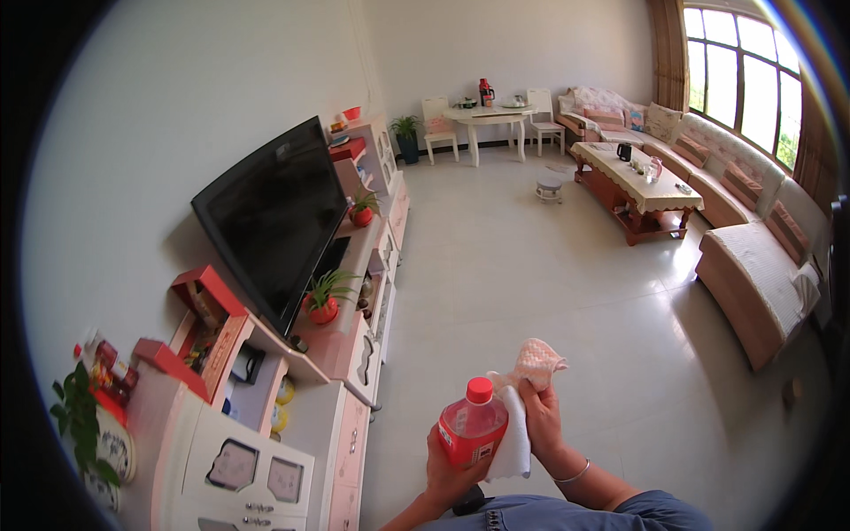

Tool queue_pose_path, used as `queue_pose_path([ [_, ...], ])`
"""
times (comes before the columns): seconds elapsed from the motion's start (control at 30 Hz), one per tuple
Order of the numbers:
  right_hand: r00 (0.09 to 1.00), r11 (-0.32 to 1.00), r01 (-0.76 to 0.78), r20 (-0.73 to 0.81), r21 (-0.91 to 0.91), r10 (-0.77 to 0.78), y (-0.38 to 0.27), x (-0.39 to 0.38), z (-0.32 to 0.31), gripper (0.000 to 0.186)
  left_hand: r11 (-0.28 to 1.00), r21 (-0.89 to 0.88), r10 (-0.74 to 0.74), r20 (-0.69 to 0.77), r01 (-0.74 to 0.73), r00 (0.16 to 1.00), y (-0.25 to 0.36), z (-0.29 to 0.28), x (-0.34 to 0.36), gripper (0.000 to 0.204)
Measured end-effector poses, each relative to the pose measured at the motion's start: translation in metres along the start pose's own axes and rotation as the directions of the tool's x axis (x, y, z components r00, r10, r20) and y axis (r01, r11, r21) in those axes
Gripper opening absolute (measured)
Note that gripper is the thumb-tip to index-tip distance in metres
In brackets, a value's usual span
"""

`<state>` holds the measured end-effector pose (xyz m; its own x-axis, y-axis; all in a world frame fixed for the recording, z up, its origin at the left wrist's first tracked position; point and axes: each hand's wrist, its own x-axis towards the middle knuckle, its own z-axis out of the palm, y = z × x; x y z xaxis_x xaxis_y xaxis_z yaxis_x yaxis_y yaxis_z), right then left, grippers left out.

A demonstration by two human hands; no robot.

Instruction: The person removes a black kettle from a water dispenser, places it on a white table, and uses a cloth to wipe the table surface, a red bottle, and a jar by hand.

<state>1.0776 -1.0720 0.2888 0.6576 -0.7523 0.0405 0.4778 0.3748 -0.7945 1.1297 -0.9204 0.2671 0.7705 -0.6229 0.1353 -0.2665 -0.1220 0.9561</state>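
A clear plastic bottle [472,423] with a red cap and red label stands upright in my left hand [444,471], whose fingers are wrapped round its side. Just to its right, my right hand [542,421] pinches a cloth [538,360] with a pink checkered part sticking up past the fingers. A white part of the cloth hangs down behind and beside the bottle. A bracelet circles my right wrist. Both hands are close together in front of my body, above the tiled floor.
Along the left wall runs a white and pink cabinet [350,372] with a large television [274,230] and potted plants [323,305]. At right stand a sofa [753,279] and a coffee table [639,177]. A small stool [549,188] and a dining table [490,115] with chairs are farther off.
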Motion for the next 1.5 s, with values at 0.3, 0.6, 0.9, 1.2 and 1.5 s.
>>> queue_pose_path([
  [0.3, 0.978, 0.986, -0.166, 0.130, 0.034, 0.160, 0.015, 0.193, 0.017, 0.010, 0.893, -0.451, 0.141, 0.311, 0.015, 0.940, -0.024, -0.007, 0.198, 0.100],
  [0.6, 0.984, 0.991, -0.133, -0.120, -0.026, 0.128, 0.022, 0.321, -0.010, 0.016, 0.819, -0.523, -0.045, 0.352, 0.236, 0.935, -0.040, 0.036, 0.379, 0.063],
  [0.9, 0.973, 1.000, -0.022, -0.229, 0.004, 0.022, 0.019, 0.534, -0.074, 0.014, 0.759, -0.606, 0.034, 0.404, 0.239, 0.914, -0.058, 0.138, 0.595, 0.053],
  [1.2, 0.964, 0.993, 0.089, -0.243, -0.074, -0.104, -0.017, 0.752, -0.054, 0.017, 0.927, -0.373, 0.158, 0.328, -0.026, 0.931, -0.052, 0.191, 0.775, 0.090],
  [1.5, 0.964, 0.984, 0.177, -0.193, -0.035, -0.180, 0.005, 0.980, -0.032, 0.016, 0.974, -0.221, 0.035, 0.329, 0.041, 0.944, -0.091, 0.207, 0.988, 0.091],
])
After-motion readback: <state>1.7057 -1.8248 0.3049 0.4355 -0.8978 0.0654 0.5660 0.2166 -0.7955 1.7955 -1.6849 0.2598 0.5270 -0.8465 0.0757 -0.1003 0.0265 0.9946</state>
